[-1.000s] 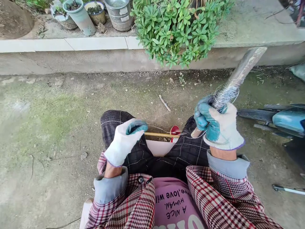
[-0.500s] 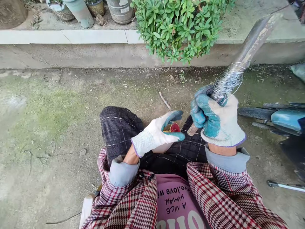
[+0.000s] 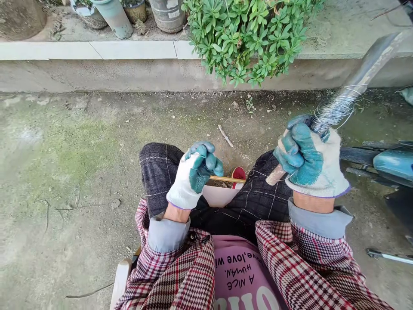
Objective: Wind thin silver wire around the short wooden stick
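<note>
My right hand [image 3: 309, 159], in a white glove with a teal coating, grips a wooden stick [image 3: 371, 64] near its lower end. The stick tilts up to the right. Just above that hand, thin metal wire [image 3: 334, 110] is wound round the stick in many loose turns. A single strand runs left from the right hand over my dark checked trousers [image 3: 161, 168]. My left hand [image 3: 201, 170], gloved alike, is closed above the left thigh, in line with this strand; the strand's end is hidden by the fingers.
A leafy green plant [image 3: 241, 43] overhangs a concrete ledge [image 3: 129, 73]. Flower pots [image 3: 167, 15] stand on the ledge. A short twig [image 3: 225, 135] lies on the ground ahead. Blue-and-black equipment [image 3: 392, 162] is at right. A red shoe [image 3: 238, 174] shows between my knees.
My left hand has closed its fingers and moved slightly left. My right hand has shifted right with the stick, and the two hands are farther apart.
</note>
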`<state>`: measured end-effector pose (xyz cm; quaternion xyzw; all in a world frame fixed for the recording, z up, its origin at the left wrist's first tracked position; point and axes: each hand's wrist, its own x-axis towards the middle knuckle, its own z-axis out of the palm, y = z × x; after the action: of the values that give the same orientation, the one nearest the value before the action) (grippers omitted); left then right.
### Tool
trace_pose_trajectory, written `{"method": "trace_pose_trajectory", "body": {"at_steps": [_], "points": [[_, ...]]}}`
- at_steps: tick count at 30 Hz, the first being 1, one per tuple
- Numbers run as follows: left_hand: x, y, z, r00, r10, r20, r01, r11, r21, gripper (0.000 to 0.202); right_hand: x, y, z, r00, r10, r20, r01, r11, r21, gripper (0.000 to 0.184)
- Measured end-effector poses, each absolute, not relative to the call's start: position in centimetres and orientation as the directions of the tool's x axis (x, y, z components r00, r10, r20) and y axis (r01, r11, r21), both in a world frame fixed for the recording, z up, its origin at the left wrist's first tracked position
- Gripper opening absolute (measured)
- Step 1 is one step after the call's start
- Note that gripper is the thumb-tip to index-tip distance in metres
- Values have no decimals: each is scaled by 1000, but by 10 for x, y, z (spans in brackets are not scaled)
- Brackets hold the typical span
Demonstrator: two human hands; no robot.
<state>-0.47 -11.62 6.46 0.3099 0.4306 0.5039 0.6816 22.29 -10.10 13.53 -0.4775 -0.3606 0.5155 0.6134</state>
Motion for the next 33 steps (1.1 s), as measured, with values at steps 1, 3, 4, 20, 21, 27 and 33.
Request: {"method": "trace_pose_trajectory", "body": {"at_steps": [1,3,4,20,21,27,33], "points": [[-6,-116,65,124,962,-245,-398,275,876,59,223,-101,135,208,976,-62,-273,-3,-962,21],[-7,-116,66,176,971,-159,-323,210,923,61,223,-100,134,212,975,-73,-230,-23,-973,26],[-5,-116,68,217,970,-111,-272,170,947,62,223,-100,133,211,974,-77,-210,-31,-977,29],[1,-132,41,280,865,-415,103,403,909,27,233,-72,68,93,948,-303,-71,-298,-952,41],[-7,-132,38,256,868,-426,62,425,903,28,239,-71,63,45,939,-340,-78,-336,-939,47],[-29,-126,34,318,843,-433,117,419,901,32,264,-63,36,-32,920,-390,-90,-391,-916,51],[-28,-121,40,334,825,-456,201,410,890,30,272,-45,-2,195,929,-315,89,-337,-937,46]]}}
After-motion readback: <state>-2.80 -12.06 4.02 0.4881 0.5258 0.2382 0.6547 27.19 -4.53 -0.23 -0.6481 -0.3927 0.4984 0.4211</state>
